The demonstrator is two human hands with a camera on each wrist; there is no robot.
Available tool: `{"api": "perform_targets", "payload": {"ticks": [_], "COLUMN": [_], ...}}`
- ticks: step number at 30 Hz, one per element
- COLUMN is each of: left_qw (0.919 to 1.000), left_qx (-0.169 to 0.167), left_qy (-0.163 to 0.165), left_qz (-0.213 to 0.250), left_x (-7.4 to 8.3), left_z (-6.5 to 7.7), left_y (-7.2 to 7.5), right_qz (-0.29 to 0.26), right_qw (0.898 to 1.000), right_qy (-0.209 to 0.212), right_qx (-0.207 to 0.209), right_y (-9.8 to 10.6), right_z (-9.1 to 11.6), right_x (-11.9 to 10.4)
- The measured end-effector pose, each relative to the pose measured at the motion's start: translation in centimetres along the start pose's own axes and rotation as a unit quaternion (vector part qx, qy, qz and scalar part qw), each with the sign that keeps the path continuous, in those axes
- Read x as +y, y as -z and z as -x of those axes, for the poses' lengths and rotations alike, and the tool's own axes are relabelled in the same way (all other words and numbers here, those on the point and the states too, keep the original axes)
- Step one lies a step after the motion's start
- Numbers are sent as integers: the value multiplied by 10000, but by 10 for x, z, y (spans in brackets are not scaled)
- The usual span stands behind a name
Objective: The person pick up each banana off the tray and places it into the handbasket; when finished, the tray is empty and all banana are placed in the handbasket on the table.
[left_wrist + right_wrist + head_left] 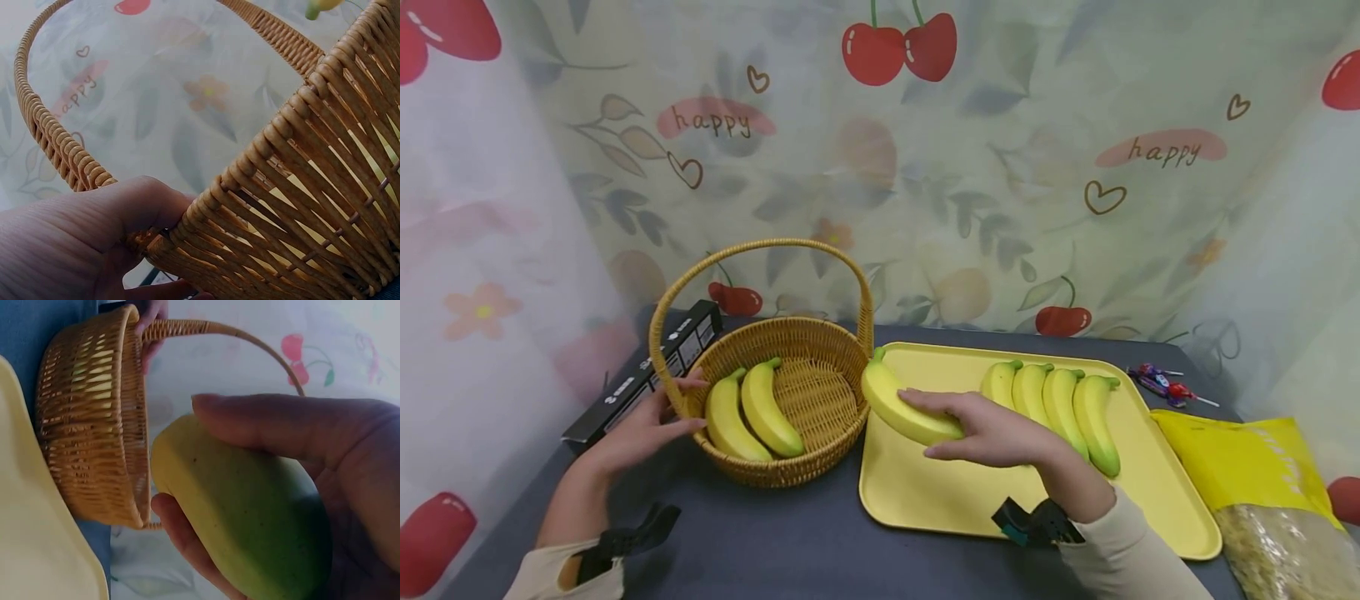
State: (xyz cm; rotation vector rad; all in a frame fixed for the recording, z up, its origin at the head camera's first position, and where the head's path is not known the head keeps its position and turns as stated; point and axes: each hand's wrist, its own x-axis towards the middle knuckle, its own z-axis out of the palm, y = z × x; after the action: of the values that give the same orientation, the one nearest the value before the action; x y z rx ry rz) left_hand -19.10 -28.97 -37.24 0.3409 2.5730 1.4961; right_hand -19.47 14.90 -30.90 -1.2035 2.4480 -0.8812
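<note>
A yellow banana with green ends is held in my right hand, thumb and fingers on either side of it. In the head view it hangs above the left part of the yellow tray, close to the basket's right rim. The right wrist view shows that banana large, beyond it the basket's side. My left hand grips the left rim of the wicker basket at the foot of its handle, the thumb over the rim. Two bananas lie inside the basket, on its left.
Several bananas lie in a row on the tray's right part. Wrapped lollipops and a yellow-topped bag lie right of the tray. A long black box sits behind the basket's left side. A patterned curtain stands behind.
</note>
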Motion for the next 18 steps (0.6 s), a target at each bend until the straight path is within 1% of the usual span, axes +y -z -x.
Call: {"api": "perform_targets", "payload": {"ticks": [3, 8, 13, 18], "left_qw": [10000, 10000, 10000, 9999], "left_qx": [-7, -8, -1, 6], "left_qy": [-27, -62, -93, -93], "left_qz": [19, 48, -16, -53], "left_x": [0, -1, -2, -3], "left_z": [-1, -1, -1, -1], "left_y": [-1, 0, 0, 0], "right_qz": [-32, 70, 286, 534], "right_qw": [9997, 9983, 9948, 9886], "right_qy": [130, 233, 148, -10], "right_qx": [-224, -537, -962, -1411], "right_y": [2, 3, 4, 2], "right_z": [-9, -38, -72, -107], "right_x": [-7, -12, -17, -22]}}
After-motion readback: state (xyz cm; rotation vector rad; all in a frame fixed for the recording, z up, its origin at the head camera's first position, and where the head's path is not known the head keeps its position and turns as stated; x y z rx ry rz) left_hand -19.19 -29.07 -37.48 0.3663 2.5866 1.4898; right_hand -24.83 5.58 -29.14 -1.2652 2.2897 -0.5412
